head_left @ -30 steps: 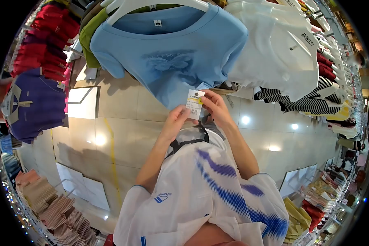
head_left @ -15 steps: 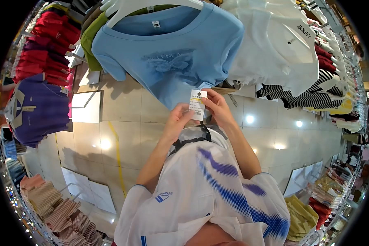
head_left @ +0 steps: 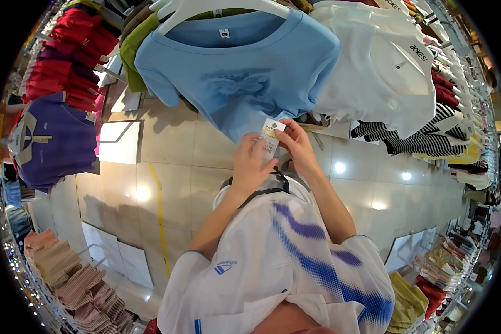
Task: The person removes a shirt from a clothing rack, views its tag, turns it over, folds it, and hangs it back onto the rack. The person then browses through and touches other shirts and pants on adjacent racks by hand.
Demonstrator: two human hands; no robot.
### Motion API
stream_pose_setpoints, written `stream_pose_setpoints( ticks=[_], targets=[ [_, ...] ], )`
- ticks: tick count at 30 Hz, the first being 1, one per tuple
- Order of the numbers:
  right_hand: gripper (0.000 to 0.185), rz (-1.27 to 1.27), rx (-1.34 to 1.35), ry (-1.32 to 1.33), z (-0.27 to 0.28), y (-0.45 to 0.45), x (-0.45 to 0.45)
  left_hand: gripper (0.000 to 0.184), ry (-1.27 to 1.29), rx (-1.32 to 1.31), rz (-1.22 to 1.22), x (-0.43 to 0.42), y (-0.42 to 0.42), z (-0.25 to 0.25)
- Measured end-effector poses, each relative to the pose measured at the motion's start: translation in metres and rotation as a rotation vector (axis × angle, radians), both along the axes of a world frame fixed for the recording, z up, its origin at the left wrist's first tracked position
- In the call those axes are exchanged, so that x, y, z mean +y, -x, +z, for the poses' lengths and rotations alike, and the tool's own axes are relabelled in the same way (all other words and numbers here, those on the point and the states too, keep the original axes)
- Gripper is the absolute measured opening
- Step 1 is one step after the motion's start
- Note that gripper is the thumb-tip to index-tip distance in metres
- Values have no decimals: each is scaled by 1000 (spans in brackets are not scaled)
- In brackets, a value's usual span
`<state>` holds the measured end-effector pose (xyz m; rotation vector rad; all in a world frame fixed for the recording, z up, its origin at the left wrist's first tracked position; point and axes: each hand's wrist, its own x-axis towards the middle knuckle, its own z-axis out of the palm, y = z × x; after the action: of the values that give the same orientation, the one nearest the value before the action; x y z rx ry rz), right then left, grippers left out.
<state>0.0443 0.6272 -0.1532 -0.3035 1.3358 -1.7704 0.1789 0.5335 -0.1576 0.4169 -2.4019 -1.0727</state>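
Note:
A light blue T-shirt with a butterfly print hangs on a white hanger. At its lower hem is a white paper tag with a yellow strip and printed text. My right hand pinches the tag's upper right edge between thumb and fingers. My left hand lies against the tag's left side, its fingers bent over the edge and its thumb near the bottom; whether it grips the tag is hard to tell.
White tops and black-and-white striped garments hang at the right. A purple polo shirt and red garments are at the left. White panels stand over the tiled floor. More clothes racks line both lower sides.
My left hand has moved up and over the tag's left side, its fingers now covering part of it. The tag has tilted clockwise. My right hand still pinches it.

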Motion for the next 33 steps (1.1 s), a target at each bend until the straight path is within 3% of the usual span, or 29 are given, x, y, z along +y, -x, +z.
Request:
stream_pose_setpoints(
  ticks=[3, 5, 6, 8, 9, 11, 17, 24, 27, 29, 30, 33],
  targets=[
    [25, -13, -27, 33, 10, -1, -1, 52, -93, 8, 20, -2, 2, -6],
    [27, -8, -61, 67, 12, -2, 0, 41, -507, 89, -107, -8, -1, -12],
    [28, 9, 30, 49, 11, -3, 0, 41, -507, 86, -111, -11, -3, -9],
    [30, 25, 119, 31, 10, -4, 0, 33, -1124, 67, -297, -17, -7, 2],
    [32, 35, 175, 19, 10, -4, 0, 33, -1123, 64, -299, -20, -8, 0],
    [34, 44, 230, 9, 8, -5, 0, 32, -1509, 103, -327, -26, -9, -3],
    [33, 17, 311, -15, 1, -5, -3, 34, -1667, 164, -340, -29, -11, -1],
    [31, 11, 301, -26, 4, -6, -3, 34, -1687, 185, -350, -29, -12, -7],
    [28, -10, 250, -35, 3, -4, -4, 29, -1579, 98, -273, -23, -10, -13],
    [27, -21, 207, -35, 1, -2, -4, 30, -675, 29, -181, -16, -6, -23],
    [28, -14, 217, -74, -2, 0, -3, 37, -432, -10, -180, -17, -6, -24],
    [29, 7, 339, -112, -23, 7, -1, 42, -181, -175, -170, -12, -1, -5]
  ],
)
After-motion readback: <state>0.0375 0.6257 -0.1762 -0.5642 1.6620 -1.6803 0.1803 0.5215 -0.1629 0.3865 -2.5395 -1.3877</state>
